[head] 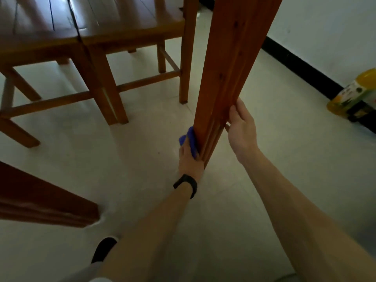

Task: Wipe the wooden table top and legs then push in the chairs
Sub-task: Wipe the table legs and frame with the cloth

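A tall grooved wooden table leg (227,74) runs from the top of the view down to the pale tiled floor. My left hand (188,157), with a black band on its wrist, holds a blue cloth (192,142) against the leg's left side near the bottom. My right hand (241,129) grips the leg's right edge a little higher, fingers curled round the corner. Two wooden chairs (97,37) stand side by side at the upper left, beyond the leg.
Another dark wooden leg or rail (46,204) juts in at the lower left. A yellow and green bottle (354,96) lies by the black skirting (301,68) of the white wall at right. My dark shoe (103,249) shows at the bottom.
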A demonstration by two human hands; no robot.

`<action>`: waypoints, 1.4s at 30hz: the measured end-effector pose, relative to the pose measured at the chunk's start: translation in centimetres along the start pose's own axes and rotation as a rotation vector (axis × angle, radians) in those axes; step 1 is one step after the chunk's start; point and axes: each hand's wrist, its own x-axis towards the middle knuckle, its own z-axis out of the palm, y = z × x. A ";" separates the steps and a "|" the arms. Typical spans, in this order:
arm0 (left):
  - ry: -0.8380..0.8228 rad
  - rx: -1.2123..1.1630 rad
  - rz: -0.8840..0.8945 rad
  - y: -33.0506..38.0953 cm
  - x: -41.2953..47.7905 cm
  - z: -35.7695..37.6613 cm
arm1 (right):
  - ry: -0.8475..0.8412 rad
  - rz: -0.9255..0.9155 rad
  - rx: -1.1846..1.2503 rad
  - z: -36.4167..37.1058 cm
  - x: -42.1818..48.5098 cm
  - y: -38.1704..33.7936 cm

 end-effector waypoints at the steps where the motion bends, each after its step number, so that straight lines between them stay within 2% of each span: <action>1: -0.123 0.104 -0.138 -1.4 -0.4 0.1 | -0.010 0.004 -0.001 -0.1 0.0 0.1; 3: -0.312 0.137 -0.385 -3.4 -1.4 -0.7 | -0.043 0.014 0.018 -0.4 0.0 0.3; 4: -0.313 0.079 -0.421 -3.8 -1.7 -1.4 | -0.050 0.015 0.026 -0.6 -0.1 0.4; 7: -0.141 -0.261 -0.384 -1.4 -1.5 -3.3 | -0.071 0.092 0.073 -1.0 0.0 0.2; 9: -0.129 -0.480 -0.388 1.2 -1.4 -4.2 | -0.098 0.204 0.046 -1.2 -0.5 0.1; 11: -0.214 -0.657 -0.409 4.2 -2.0 -4.4 | -0.170 0.388 -0.085 -1.4 -1.5 1.0; 12: -0.258 -0.703 -0.439 5.8 -2.6 -4.4 | -0.230 0.523 -0.161 -1.5 -2.4 1.5; 14: -0.313 -0.748 -0.492 8.3 -3.8 -4.3 | -0.326 0.729 -0.165 -1.8 -3.7 2.8; 16: -0.361 -0.738 -0.512 9.2 -4.9 -4.5 | -0.338 0.764 -0.048 -2.0 -4.0 3.5; 18: -0.477 -0.591 -0.490 9.3 -5.9 -5.1 | -0.326 0.695 -0.006 -2.1 -3.8 3.5; 21: -0.604 -0.221 -0.350 9.0 -7.6 -7.2 | -0.343 0.552 -0.138 -1.2 -3.3 3.2; 24: -0.691 0.075 -0.296 7.2 -7.1 -11.1 | -0.192 0.462 -0.302 -1.0 -3.0 3.6; 26: -0.582 0.120 -0.298 7.0 -6.0 -13.3 | 0.116 0.307 -0.302 -1.9 -3.2 3.5; 28: -0.435 0.056 -0.230 8.3 -4.9 -14.3 | 0.458 0.023 -0.218 -3.0 -2.9 3.2; 29: -0.392 0.014 -0.167 9.2 -4.3 -14.3 | 0.548 -0.120 -0.162 -3.0 -2.5 2.4; 31: -0.381 -0.034 -0.046 11.7 -3.6 -13.5 | 0.576 -0.337 -0.106 -1.8 -2.1 0.8; 33: -0.438 -0.019 0.066 14.0 -3.4 -11.9 | 0.489 -0.383 -0.198 0.9 -2.8 0.8; 35: -0.489 -0.047 0.136 15.7 -3.8 -10.1 | 0.262 -0.174 -0.327 2.8 -3.7 4.6; 38: -0.521 -0.134 0.121 15.7 -4.3 -8.6 | -0.235 0.406 -0.583 2.2 -4.6 10.4; 39: -0.525 -0.139 0.112 15.2 -4.4 -8.5 | -0.270 0.535 -0.602 1.5 -4.8 11.1; 40: -0.532 -0.130 0.103 14.8 -4.4 -8.7 | -0.186 0.568 -0.604 0.9 -4.9 11.4; 42: -0.568 -0.091 0.081 14.4 -4.3 -9.3 | 0.076 0.454 -0.526 0.6 -5.2 11.8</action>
